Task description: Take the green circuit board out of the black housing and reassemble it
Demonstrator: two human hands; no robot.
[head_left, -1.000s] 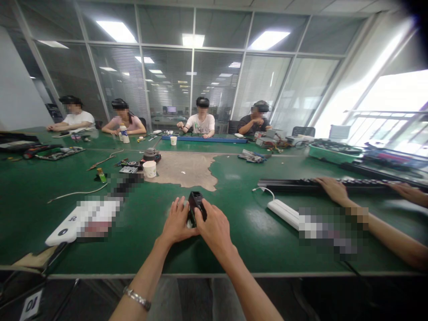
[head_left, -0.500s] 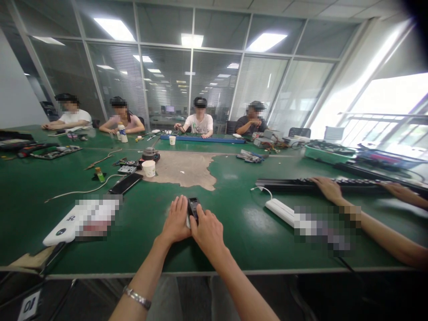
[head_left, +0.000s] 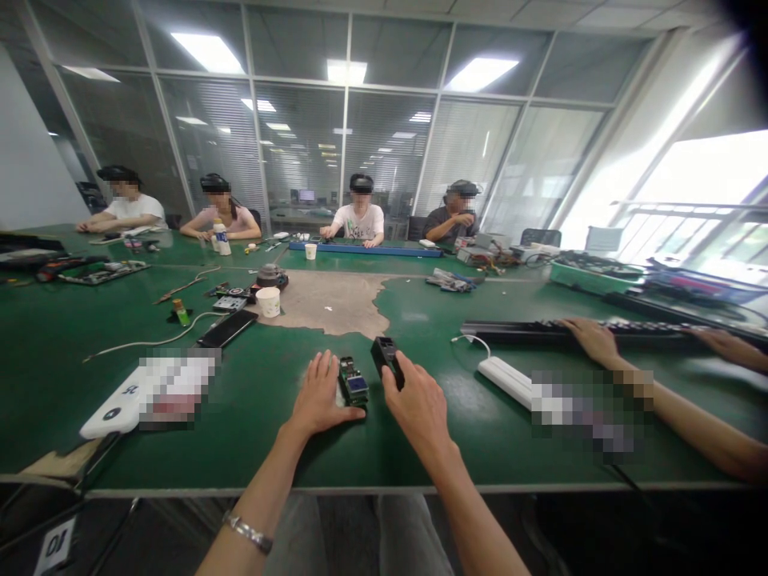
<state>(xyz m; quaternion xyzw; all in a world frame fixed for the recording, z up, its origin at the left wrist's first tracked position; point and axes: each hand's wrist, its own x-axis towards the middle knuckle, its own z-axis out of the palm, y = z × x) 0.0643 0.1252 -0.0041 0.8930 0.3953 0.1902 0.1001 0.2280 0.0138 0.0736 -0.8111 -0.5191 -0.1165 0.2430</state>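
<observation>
**Item 1: left hand** (head_left: 321,392). Open, palm down, fingers spread on the tabletop, bearing on nothing that shows. A metal link bracelet (head_left: 247,534) sits on the wrist.

**Item 2: small circuit board** (head_left: 353,382). Dark, with a small blue-lit display, lying flat on the table just right of the left hand's thumb. Whether the thumb touches it cannot be told.

**Item 3: right hand** (head_left: 417,408). Fingers closed on the near end of the casing, with the wrist turned inward.

**Item 4: black plastic casing** (head_left: 386,358). Narrow and boxy, held tilted in the right hand, just above and right of the board and apart from it.

**Surroundings:** the green-topped workbench (head_left: 456,452) has its near edge just below both hands, with the forearms crossing it. To the left, a wide stretch of green lies between the left hand and a white case (head_left: 114,414), partly pixelated. A black smartphone (head_left: 228,328) and a paper cup (head_left: 268,302) stand farther out. Ahead, a worn tan patch (head_left: 324,308) of the tabletop begins beyond the board. To the right, a white power strip (head_left: 504,382) lies well apart from the right hand. Beyond it, a co-worker's hand (head_left: 593,338) rests on a long black keyboard (head_left: 510,332). Three more people sit at the far side of the bench.
</observation>
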